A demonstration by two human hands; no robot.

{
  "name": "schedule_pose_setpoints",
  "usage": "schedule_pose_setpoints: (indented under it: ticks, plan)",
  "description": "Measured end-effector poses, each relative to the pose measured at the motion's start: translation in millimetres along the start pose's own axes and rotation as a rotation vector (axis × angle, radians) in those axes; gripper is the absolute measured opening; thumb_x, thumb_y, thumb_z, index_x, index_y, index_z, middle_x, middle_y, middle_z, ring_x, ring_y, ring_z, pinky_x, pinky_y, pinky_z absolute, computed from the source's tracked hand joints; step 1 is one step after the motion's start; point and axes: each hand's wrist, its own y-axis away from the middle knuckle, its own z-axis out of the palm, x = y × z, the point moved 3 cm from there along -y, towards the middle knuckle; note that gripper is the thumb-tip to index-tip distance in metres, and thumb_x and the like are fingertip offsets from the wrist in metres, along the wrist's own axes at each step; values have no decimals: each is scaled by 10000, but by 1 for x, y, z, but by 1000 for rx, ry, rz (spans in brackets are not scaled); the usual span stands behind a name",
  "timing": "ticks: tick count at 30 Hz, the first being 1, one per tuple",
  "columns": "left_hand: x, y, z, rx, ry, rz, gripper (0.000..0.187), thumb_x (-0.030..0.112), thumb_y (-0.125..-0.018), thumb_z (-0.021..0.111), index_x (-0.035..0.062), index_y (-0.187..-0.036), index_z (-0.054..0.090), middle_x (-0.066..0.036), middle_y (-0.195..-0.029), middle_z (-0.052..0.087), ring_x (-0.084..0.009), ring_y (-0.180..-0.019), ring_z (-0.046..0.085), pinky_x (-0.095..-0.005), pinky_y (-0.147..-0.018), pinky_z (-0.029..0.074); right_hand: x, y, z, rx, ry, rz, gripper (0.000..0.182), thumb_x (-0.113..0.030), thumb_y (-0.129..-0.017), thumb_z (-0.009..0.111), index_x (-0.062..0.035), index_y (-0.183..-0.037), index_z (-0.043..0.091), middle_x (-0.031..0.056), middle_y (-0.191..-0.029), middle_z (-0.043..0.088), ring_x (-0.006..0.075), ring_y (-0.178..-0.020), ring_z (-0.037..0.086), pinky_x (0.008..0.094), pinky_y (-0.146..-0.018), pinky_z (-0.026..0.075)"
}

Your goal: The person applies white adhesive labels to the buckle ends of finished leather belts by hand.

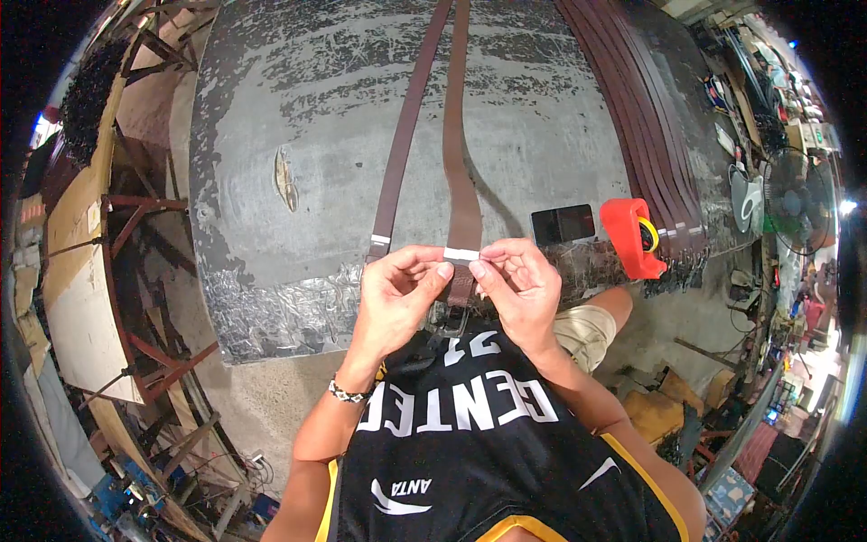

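Note:
A brown belt [462, 212] runs toward me down the dark table, its buckle [449, 319] hanging at my side of the edge. Across the belt lies a short white strip [462, 255], which looks like tape or a paper band. My left hand [402, 294] pinches its left end between thumb and forefinger. The right end is pinched the same way by my right hand [517, 287]. Beside it on the left stretches a second, darker belt [400, 172], with a white band [380, 240] near its close end; my left hand partly hides that end.
A red tape dispenser [623, 237] with a yellow-edged roll stands right of my hands. Next to it lies a black phone-like rectangle [562, 224]. Several dark belts [646, 126] lie side by side along the table's right. A fan [795, 200] stands farther right.

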Motion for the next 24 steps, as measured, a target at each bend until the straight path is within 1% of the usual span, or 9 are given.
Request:
schedule_pose_setpoints:
  ticks: [2, 5, 6, 9, 12, 15, 18, 21, 24]
  plan:
    - [1, -1, -1, -9, -4, 15, 193, 72, -914, 674, -42, -1070, 668, -38, -929, 693, -67, -816, 606, -225, -731, 499, -1, -3, -1, -21, -66, 48, 159, 18, -888, 667, 24, -1024, 583, 50, -868, 645, 72, -742, 598, 199, -653, 484]
    - [7, -7, -12, -80, -28, -75, 193, 83, -950, 627, -50, -1086, 654, -61, -945, 697, -86, -840, 630, -263, -766, 535, -2, -7, -2, -36, -88, 106, 154, 25, -889, 656, 11, -1017, 571, 50, -855, 635, 69, -703, 591, 198, -608, 477]
    - [10, -9, -10, -96, -58, -54, 200, 97, -960, 613, -52, -1087, 654, -42, -914, 689, -74, -819, 619, -235, -735, 520, -2, -8, -2, -38, -82, 122, 152, 31, -889, 651, 6, -1015, 568, 50, -852, 631, 68, -691, 589, 200, -594, 477]
    - [14, -10, -9, -121, -57, -91, 172, 81, -905, 687, -30, -1036, 675, -22, -900, 678, -68, -797, 609, -221, -721, 500, -4, -8, -1, -32, -94, 119, 164, 44, -882, 650, 5, -1019, 568, 49, -847, 629, 66, -680, 584, 198, -590, 470]
    - [10, -12, -14, -197, -92, -71, 181, 38, -890, 692, -29, -1055, 657, -27, -922, 683, -64, -810, 616, -212, -713, 499, -2, -5, -3, -40, -72, 143, 165, 14, -892, 655, 15, -1030, 563, 42, -847, 630, 57, -680, 566, 193, -595, 451]
    - [12, -13, -13, -248, -25, -123, 211, -12, -865, 699, -24, -1067, 640, -28, -918, 684, -67, -823, 625, -206, -717, 503, -2, -5, -3, -44, -77, 112, 163, 17, -896, 651, 16, -1034, 565, 39, -849, 629, 55, -684, 561, 189, -598, 445]
    - [15, -14, -12, -269, 6, -114, 193, -31, -851, 706, -16, -1028, 632, -21, -894, 674, -69, -823, 627, -203, -720, 508, -4, -5, -1, -48, -80, 115, 164, 14, -898, 652, 16, -1038, 566, 39, -857, 630, 52, -697, 559, 187, -606, 443]
    - [16, -16, -14, -289, -63, -142, 168, -35, -840, 715, -3, -980, 627, -11, -869, 667, -69, -807, 630, -208, -715, 513, -3, -4, -2, -57, -95, 109, 155, 21, -900, 646, 21, -1037, 574, 41, -869, 633, 56, -716, 566, 190, -617, 448]
    - [16, -20, -13, -304, 47, -162, 155, -39, -830, 721, 14, -943, 629, -7, -840, 663, -66, -771, 626, -212, -698, 516, -4, -3, -1, -76, -64, 78, 146, 34, -903, 635, 24, -1042, 592, 38, -876, 634, 59, -739, 575, 192, -630, 455]
